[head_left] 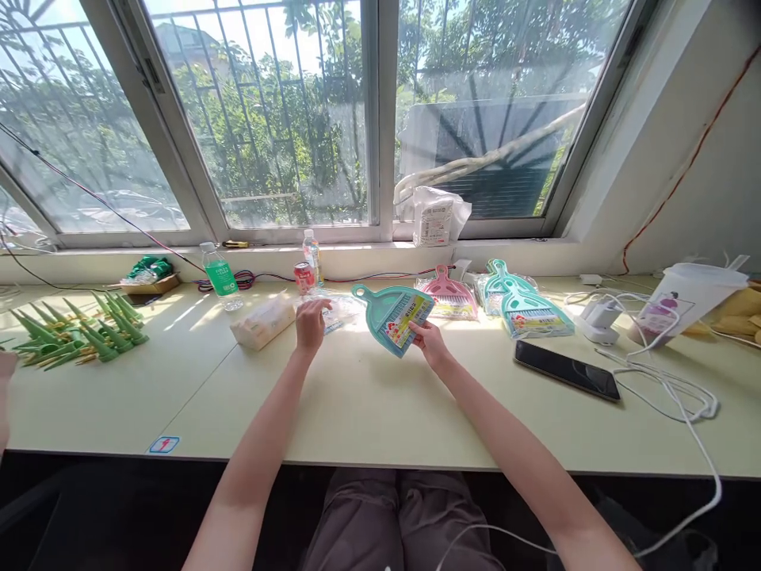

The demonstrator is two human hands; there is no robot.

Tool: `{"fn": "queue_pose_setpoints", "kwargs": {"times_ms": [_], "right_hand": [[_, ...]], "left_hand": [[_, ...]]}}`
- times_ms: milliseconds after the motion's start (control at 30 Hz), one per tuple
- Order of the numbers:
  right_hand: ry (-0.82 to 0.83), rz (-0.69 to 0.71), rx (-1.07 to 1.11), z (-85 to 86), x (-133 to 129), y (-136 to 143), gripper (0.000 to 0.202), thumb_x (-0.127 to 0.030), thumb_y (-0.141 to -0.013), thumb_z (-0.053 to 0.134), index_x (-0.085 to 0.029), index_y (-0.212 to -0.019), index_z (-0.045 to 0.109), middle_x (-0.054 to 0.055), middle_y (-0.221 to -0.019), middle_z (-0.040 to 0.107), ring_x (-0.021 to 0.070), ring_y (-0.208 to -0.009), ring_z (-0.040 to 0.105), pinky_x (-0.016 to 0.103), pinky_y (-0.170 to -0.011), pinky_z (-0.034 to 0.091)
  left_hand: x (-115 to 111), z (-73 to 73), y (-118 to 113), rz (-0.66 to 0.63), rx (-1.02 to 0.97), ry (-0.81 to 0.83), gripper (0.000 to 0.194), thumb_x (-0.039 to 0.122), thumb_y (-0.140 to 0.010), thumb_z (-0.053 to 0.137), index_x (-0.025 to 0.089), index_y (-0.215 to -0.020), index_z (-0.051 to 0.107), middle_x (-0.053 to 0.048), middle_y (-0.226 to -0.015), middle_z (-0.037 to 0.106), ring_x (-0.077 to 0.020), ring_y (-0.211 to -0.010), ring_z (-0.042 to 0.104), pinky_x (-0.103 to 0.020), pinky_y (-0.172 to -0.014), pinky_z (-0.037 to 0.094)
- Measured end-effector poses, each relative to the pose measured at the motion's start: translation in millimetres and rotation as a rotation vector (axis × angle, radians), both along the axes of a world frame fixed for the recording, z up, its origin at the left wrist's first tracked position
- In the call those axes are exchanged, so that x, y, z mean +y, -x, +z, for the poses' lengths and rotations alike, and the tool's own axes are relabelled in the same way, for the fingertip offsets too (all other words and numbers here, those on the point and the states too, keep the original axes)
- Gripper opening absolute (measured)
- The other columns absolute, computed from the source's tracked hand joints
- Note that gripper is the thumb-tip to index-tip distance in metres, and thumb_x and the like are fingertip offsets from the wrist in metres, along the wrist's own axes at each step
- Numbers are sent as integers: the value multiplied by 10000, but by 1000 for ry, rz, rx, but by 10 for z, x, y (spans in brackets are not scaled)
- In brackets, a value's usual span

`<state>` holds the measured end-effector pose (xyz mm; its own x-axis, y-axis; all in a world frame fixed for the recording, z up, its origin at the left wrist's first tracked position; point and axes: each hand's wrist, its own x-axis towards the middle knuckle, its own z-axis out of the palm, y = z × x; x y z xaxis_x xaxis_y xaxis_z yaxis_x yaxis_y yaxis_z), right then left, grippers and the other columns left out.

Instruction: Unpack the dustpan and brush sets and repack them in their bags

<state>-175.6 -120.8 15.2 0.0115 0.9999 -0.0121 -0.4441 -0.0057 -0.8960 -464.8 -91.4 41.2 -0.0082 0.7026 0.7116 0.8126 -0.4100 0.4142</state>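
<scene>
A teal dustpan with a brush and a printed label (391, 316) is held up over the table by my right hand (429, 342), whose fingers pinch its lower right edge. My left hand (311, 323) is raised with curled fingers beside clear plastic bags (342, 308); whether it grips a bag is too small to tell. Behind my right hand lies a pink dustpan set (449, 295). Farther right, teal dustpan sets in clear wrapping (532, 311) overlap one another.
A tissue pack (263, 321), a green-labelled bottle (220, 276) and a red can (304, 277) stand left of centre. Green pointed items (83, 333) lie far left. At right are a phone (567, 370), white cables, a charger (599, 319) and a plastic pitcher (683, 303).
</scene>
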Motion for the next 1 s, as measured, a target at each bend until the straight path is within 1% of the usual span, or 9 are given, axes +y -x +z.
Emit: {"fn": "queue_pose_setpoints", "kwargs": {"times_ms": [100, 200, 300, 400, 500, 600, 667, 833, 1000], "right_hand": [[40, -30, -13, -18, 17, -30, 111, -116, -791, 653, -149, -893, 682, 74, -921, 753, 191, -791, 722, 352, -790, 611], [83, -33, -36, -56, 47, -53, 122, -95, -792, 641, -146, -893, 686, 72, -890, 755, 186, -760, 722, 332, -736, 616], [154, -36, -82, -95, 75, -53, 144, -67, -774, 642, -142, -887, 689, 67, -828, 754, 182, -704, 718, 313, -676, 614], [183, -40, -121, -127, 83, -29, 134, -45, -757, 651, -138, -846, 689, 69, -784, 749, 179, -666, 712, 300, -645, 607], [195, -57, -127, -136, 72, -15, 126, -30, -758, 644, -137, -813, 682, 72, -784, 748, 180, -678, 713, 294, -633, 602], [223, -58, -135, -117, 61, -28, 132, -17, -770, 628, -128, -824, 676, 79, -803, 751, 179, -694, 715, 288, -642, 598], [236, -37, -135, -101, 55, -41, 136, -10, -776, 619, -120, -834, 674, 85, -815, 753, 178, -694, 716, 290, -655, 598], [229, 38, -135, -65, 31, -17, 129, -13, -776, 626, -122, -821, 677, 77, -784, 749, 165, -649, 702, 274, -615, 597], [227, 47, -39, 23, -43, 50, 127, -9, -817, 598, -115, -828, 667, 71, -775, 741, 153, -647, 703, 245, -596, 596]], "left_hand": [[-61, -59, -272, -97, 61, 59, 299, 84, -788, 447, 249, -721, 687, -98, -840, 713, -300, -996, 623, -456, -1108, 251], [-72, -169, -404, -52, 84, 207, 240, 128, -775, 517, 229, -588, 628, -104, -578, 590, -338, -857, 635, -516, -1071, 260], [-57, -228, -403, 75, 143, 307, 167, 299, -819, 573, 188, -752, 679, -145, -673, 621, -393, -905, 622, -557, -993, 307], [-44, -245, -367, 116, 181, 266, 318, 478, -760, 672, 189, -894, 686, -184, -900, 662, -436, -1072, 555, -567, -1009, 288], [-36, -256, -361, 127, 284, 311, 283, 401, -702, 743, 184, -875, 689, -207, -1054, 646, -463, -1149, 497, -572, -1009, 287], [-30, -252, -367, 167, 398, 412, 132, 228, -768, 643, 147, -859, 696, -230, -1070, 633, -461, -1129, 511, -561, -960, 329], [-26, -232, -356, 197, 422, 439, 163, 164, -811, 550, 135, -872, 699, -232, -1028, 637, -443, -1103, 528, -536, -918, 365], [-25, -163, -304, 272, 366, 383, 287, 199, -901, 424, 126, -1011, 679, -222, -993, 653, -388, -1020, 564, -441, -798, 424], [-58, -140, -359, 251, 352, 274, 348, 275, -950, 382, 124, -1090, 662, -195, -999, 672, -351, -975, 594, -389, -753, 428]]}}
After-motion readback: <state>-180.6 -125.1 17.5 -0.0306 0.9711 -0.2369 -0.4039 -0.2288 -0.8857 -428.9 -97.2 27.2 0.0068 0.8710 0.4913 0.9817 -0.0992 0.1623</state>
